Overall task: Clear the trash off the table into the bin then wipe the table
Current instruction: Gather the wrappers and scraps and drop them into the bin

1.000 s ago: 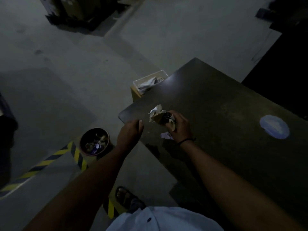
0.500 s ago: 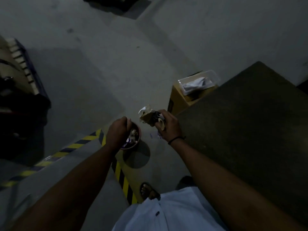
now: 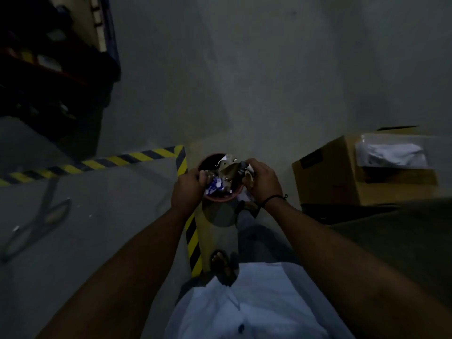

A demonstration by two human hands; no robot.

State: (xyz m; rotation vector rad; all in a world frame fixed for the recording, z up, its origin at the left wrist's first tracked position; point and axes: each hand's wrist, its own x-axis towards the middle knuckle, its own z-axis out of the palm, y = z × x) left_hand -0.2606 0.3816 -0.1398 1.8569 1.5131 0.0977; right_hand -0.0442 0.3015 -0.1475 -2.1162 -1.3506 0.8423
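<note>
Trash (image 3: 230, 167), a crumpled paper wad, sits clutched in the right hand (image 3: 263, 181) directly above the round bin (image 3: 221, 198), ready to drop, while the left hand (image 3: 187, 189) curls at its rim, grasp unclear.

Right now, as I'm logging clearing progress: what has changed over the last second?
Both hands swung left from the table to above the bin. The right hand still grips the crumpled trash, not yet dropped; the left hand keeps its fingers curled, contents unclear. The cardboard box stayed put.
</note>
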